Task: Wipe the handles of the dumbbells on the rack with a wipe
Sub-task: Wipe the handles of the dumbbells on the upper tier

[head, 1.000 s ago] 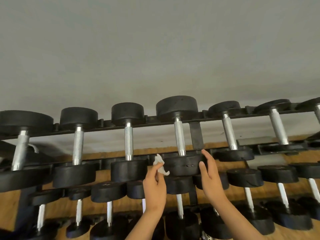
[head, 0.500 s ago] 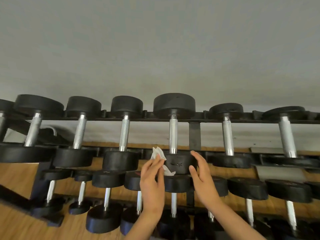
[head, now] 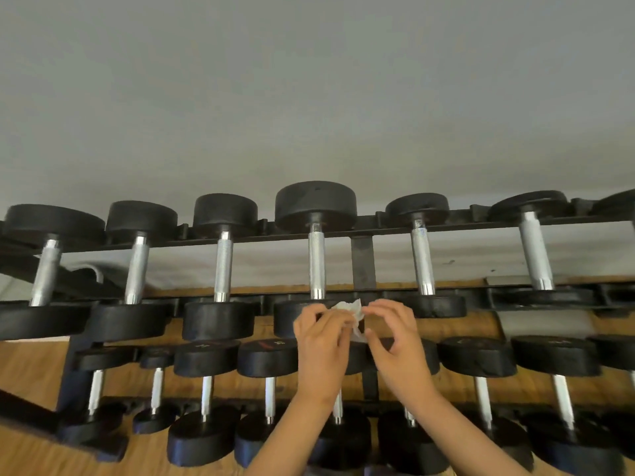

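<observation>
left hand [head: 321,341] and right hand [head: 398,345] pinching crumpled white wipe [head: 350,309], knurled chrome handle [head: 316,261] above, round black dumbbells [head: 315,204]

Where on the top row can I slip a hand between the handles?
Widest gap: between the fifth handle and sixth handle from the left. Open between the third handle and fourth handle. Right of the fourth, the rack's upright bar narrows it. Lower row heads sit nearly touching: crowded. Left hand and right hand hold the wipe.

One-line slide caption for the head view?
Left hand and right hand pinch a crumpled white wipe before the top-row dumbbells on the rack.
</observation>
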The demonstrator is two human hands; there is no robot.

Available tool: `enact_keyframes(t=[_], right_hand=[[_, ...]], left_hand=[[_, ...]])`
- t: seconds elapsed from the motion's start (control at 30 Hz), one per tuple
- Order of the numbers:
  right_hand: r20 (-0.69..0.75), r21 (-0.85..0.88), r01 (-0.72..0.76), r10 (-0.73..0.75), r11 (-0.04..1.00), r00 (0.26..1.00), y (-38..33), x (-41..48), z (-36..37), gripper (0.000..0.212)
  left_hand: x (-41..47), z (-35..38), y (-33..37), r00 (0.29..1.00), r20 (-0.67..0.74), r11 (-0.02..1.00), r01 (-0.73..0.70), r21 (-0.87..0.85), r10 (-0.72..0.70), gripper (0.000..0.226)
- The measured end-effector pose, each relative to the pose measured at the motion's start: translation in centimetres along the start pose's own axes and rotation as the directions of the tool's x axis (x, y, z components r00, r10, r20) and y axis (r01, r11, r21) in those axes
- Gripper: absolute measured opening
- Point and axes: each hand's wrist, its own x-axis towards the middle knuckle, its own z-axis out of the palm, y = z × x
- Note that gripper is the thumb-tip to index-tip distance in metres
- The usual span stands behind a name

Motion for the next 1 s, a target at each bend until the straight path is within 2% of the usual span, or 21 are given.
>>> enact_keyframes(t=[0.1,0.2,0.3,0.37,0.43,0.5,0.63,0.73,0.83,0.93,1.0], right_hand=[[0.080,-0.017,0.062,-0.061,0.998,0.995,-0.9,0.0,0.8,0.042],[0.139,0.020,0.056,-0.058,0.998,0.989,-1.3,0.2,1.6,0.042],[0.115,0.024,0.062,-0.064,0.998,0.991,-1.2,0.1,2.2,0.040],[0.062,-0.010,0.061,-0.060,0.998,0.996,-1.3,0.0,3.0,0.037],[-0.002,-0.062,0.036,-0.036,0.997,0.999,-1.8,0.1,4.0,0.029],[-0.033,-0.109,0.039,-0.043,0.993,0.999,-2.7,0.4,5.3,0.025],[0.012,-0.245,0.135,-0.136,0.960,0.991,-4.8,1.5,7.8,0.030],[-0.011,-0.276,0.130,-0.138,0.952,0.990,-5.0,1.6,8.0,0.025],[-0.155,-0.146,-0.031,0.008,0.989,0.988,-4.0,0.9,7.0,0.020],[-0.275,-0.001,-0.212,0.204,0.977,0.940,-2.7,0.7,5.5,0.021],[-0.313,0.072,-0.301,0.308,0.951,0.899,-1.8,0.7,4.9,0.024]], left_hand=[[0.2,-0.6,-0.4,0.994,0.061,0.994,0.094,-0.051,-0.091,0.019],[0.5,-1.8,-0.9,0.984,0.172,0.997,0.054,-0.063,-0.042,0.021],[0.6,-3.7,-1.6,0.963,0.269,0.987,0.061,-0.148,-0.019,0.026],[0.5,-4.9,-2.1,0.972,0.231,0.980,0.074,-0.187,-0.029,0.023],[0.4,-5.7,-3.0,0.985,0.119,0.970,0.144,-0.197,-0.122,0.023],[0.4,-5.9,-4.4,0.972,0.067,0.950,0.236,-0.204,-0.227,0.022],[1.5,-5.8,-6.7,0.948,0.136,0.918,0.314,-0.241,-0.289,0.025],[2.5,-5.7,-7.0,0.937,0.216,0.911,0.326,-0.253,-0.275,0.023],[3.5,-5.3,-6.7,0.933,0.264,0.920,0.309,-0.242,-0.244,0.020],[4.8,-4.0,-5.8,0.924,0.298,0.917,0.317,-0.241,-0.241,0.022],[5.4,-2.9,-5.2,0.907,0.298,0.889,0.377,-0.260,-0.298,0.024]])
